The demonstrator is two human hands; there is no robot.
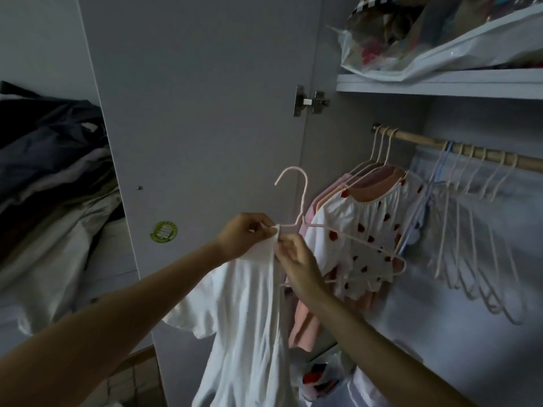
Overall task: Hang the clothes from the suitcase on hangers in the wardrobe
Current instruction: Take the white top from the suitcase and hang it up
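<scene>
Both hands, left hand [244,235] and right hand [296,259], pinching white garment [246,304] onto pink hanger [302,201]; three dressed hangers [379,154] already hanging on rail [423,141], far right; this one not yet hung.

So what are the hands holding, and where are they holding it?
Both hands pinch the white garment at its top edge, where it meets the left arm of the pink hanger. The left hand and right hand meet there; the exact fingers are hard to see.
</scene>
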